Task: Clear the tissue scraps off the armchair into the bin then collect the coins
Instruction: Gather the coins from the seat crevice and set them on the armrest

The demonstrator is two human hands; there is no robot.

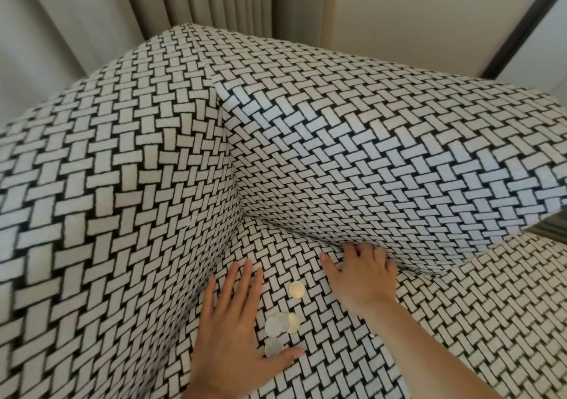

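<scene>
Armchair seat (460, 322) corner: my left grip (233, 322) lies flat beside the coins (280, 325), my right grip (362, 271) curls at the crevice (291, 230), hold unclear; nudged coins could slip in.

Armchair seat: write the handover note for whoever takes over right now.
Left hand: open, flat on the seat, thumb beside the nearest coin.
Right hand: fingers curled into the crease under the backrest; cannot tell if it holds anything.
Coins: a lone coin between the hands, an overlapping cluster below it, all lying on the seat.
Done: no tissue scraps visible on the seat; bin not in view.
Left: collect the coins.
</scene>
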